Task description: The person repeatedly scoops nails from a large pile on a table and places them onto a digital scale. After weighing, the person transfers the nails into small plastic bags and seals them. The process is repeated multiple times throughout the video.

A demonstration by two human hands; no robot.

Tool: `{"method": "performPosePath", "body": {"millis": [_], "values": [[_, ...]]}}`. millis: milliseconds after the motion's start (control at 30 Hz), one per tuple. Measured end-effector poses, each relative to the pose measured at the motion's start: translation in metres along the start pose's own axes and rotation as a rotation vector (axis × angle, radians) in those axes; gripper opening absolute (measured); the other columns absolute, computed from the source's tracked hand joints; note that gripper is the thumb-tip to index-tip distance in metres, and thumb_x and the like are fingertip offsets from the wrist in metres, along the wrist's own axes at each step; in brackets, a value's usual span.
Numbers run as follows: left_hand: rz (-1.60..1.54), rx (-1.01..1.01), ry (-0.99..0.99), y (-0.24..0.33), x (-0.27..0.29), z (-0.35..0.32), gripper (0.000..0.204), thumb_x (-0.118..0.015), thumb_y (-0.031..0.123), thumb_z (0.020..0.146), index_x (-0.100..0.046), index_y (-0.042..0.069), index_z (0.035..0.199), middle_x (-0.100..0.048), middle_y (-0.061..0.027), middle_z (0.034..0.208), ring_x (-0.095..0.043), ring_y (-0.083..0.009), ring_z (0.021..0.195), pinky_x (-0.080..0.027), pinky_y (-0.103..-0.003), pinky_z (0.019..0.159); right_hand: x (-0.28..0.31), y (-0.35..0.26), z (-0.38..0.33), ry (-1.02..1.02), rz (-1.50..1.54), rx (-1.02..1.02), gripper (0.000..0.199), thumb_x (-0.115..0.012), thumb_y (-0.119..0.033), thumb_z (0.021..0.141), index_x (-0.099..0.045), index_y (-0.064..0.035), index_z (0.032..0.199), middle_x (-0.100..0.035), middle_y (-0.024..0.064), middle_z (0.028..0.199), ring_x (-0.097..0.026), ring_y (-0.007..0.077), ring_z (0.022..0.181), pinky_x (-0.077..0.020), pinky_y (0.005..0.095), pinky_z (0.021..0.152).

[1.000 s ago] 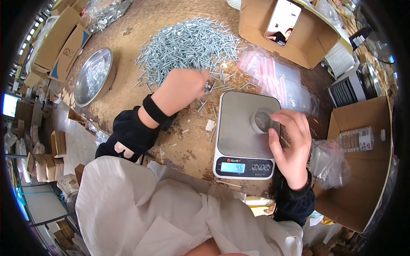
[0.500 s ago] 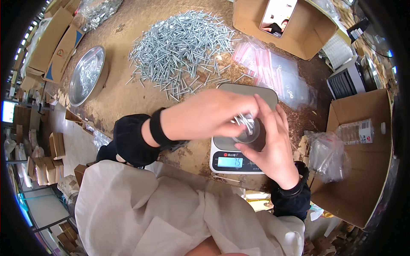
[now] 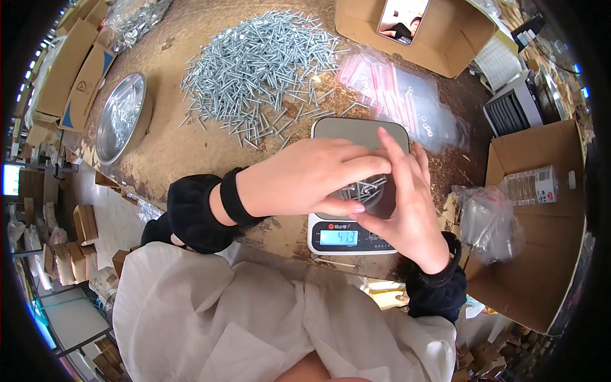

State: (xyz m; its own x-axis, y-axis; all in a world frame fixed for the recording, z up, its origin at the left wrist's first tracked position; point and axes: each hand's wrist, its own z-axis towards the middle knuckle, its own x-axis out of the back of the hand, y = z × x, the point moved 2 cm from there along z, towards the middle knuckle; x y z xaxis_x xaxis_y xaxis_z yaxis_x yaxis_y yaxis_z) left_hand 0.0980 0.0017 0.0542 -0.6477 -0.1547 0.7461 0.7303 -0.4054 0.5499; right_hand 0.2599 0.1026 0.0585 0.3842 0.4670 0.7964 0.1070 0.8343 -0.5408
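A digital scale (image 3: 356,130) with a lit display stands near the table's front edge. On its platform is a small dark round cup (image 3: 377,194) with a few screws in it. My right hand (image 3: 410,210) wraps around the cup from the right and holds it. My left hand (image 3: 299,178) reaches across from the left, fingers and thumb bunched just over the cup's mouth. Screws show between its fingertips and the cup; whether it still holds any is unclear. A big heap of silvery screws (image 3: 261,70) lies behind the scale.
A steel bowl (image 3: 121,118) sits at the left. Clear zip bags (image 3: 394,95) lie behind the scale on the right. An open cardboard box (image 3: 445,44) stands at the back; another box (image 3: 534,254) on the right holds a water bottle (image 3: 531,184) and a plastic bag (image 3: 487,223).
My left hand has come from the screw heap, carrying screws, to the cup on the scale. My right hand has stayed on the cup.
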Motion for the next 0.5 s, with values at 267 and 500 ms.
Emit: {"method": "performPosePath", "body": {"millis": [267,500], "values": [[-0.013,0.113,0.169,-0.022,0.038,-0.009,0.044,-0.074,0.021,0.084,-0.06,0.01,0.123,-0.064,-0.0071,0.104,-0.06,-0.0181,0.08,-0.05,-0.031,0.068,0.043,0.048,0.009,0.158,0.193,-0.121,0.063,-0.078,-0.028,0.08,-0.055,-0.0019,0.132,-0.063,0.0141,0.119,-0.059,0.0254,0.113,-0.0397,0.0423,0.104],[0.101,0.35,0.165,-0.031,0.067,-0.024,0.012,-0.071,0.011,0.086,-0.063,0.004,0.083,-0.06,-0.0023,0.075,-0.05,-0.013,0.06,-0.04,-0.026,0.055,0.059,0.155,0.002,0.23,-0.231,-0.287,0.032,-0.064,-0.012,0.09,-0.063,-0.0016,0.12,-0.06,0.0179,0.123,-0.059,0.0308,0.111,-0.0442,0.039,0.097]]}}
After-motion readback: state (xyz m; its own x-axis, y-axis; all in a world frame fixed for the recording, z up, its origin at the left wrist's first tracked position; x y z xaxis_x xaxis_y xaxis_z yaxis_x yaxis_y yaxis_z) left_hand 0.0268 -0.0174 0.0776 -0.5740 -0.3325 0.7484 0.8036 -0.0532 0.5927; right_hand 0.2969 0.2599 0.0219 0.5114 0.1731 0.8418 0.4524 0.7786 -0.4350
